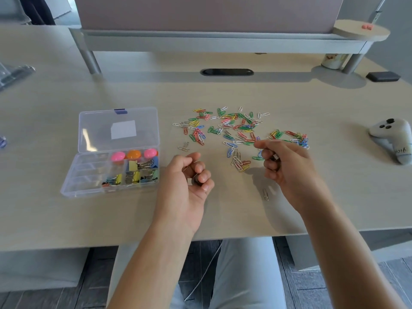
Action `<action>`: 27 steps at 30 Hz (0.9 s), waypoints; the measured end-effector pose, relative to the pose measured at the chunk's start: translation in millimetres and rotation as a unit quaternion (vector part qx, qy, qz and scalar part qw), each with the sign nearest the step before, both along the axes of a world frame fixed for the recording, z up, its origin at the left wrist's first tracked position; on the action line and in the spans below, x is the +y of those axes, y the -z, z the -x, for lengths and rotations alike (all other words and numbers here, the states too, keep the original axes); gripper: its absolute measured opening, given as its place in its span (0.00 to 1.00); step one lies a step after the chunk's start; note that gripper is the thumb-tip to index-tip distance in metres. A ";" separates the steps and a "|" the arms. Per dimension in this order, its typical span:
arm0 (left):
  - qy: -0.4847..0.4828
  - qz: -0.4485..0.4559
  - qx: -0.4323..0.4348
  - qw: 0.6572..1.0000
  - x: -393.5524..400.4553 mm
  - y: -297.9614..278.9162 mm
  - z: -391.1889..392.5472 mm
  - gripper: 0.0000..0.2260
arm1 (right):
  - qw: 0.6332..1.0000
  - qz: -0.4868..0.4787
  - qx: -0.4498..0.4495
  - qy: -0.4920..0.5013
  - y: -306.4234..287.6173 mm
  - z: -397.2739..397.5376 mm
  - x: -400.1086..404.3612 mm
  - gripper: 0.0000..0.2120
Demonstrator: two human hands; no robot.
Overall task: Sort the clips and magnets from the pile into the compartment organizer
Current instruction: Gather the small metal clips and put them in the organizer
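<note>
Lying scattered across the table, right of the organizer, are the paper clips: many, coloured and plain wire, loosely heaped and partly interlocked.

Handling, as judged: each clip is being taken for very light, thin, springy wire, smooth-coated and apt to slip or snag on neighbours; hold is best taken by a fingertip pinch across the loops, or several are being gathered into a curled palm. One stray clip is lying near the table edge, apart from the heap.

Left hand: being held curled just right of the organizer, with thin wire showing between the fingers; a few clips appear to be held, though this cannot be told for certain.

Right hand: being held curled at the heap's near edge, thumb and forefinger pinched; something small and pale is seen inside the curl, likely clips.

Organizer: lid standing open; magnets, pink and orange, are sitting in the back row; binder clips are filling the right compartments; the left compartments look unfilled.
</note>
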State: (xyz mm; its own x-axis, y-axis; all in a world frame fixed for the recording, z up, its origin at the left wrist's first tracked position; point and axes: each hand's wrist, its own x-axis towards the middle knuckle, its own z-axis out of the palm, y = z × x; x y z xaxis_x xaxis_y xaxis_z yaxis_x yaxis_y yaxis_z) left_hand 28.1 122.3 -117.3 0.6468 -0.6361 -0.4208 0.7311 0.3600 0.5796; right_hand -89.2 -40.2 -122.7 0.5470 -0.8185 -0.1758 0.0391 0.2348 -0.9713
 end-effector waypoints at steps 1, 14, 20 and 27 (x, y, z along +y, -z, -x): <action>-0.004 -0.005 -0.008 1.000 1.5 0.1 0.8 0.06 | 1.000 0.012 0.008 -0.001 0.6 -1.4 1.2 0.10; 0.057 -0.122 -0.208 0.969 3.4 5.0 0.7 0.11 | 0.965 0.218 0.140 -0.045 -4.6 -6.3 15.8 0.09; 0.109 -0.254 -0.504 0.818 -13.5 5.0 10.7 0.07 | 0.920 0.306 0.244 0.003 10.1 20.4 -11.8 0.06; 0.193 -0.334 -0.659 0.646 -74.6 4.0 39.3 0.08 | 0.813 0.410 0.413 0.032 7.8 59.4 -62.5 0.19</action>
State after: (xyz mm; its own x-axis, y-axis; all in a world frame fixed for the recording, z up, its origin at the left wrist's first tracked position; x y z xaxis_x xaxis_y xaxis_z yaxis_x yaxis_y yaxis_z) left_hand -11.2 47.7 -121.3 0.5702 -0.8186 0.0693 -0.5949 -0.3532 0.7221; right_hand -148.6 -102.8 -130.5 0.4721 -0.8674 0.1574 -0.7185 -0.4820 -0.5014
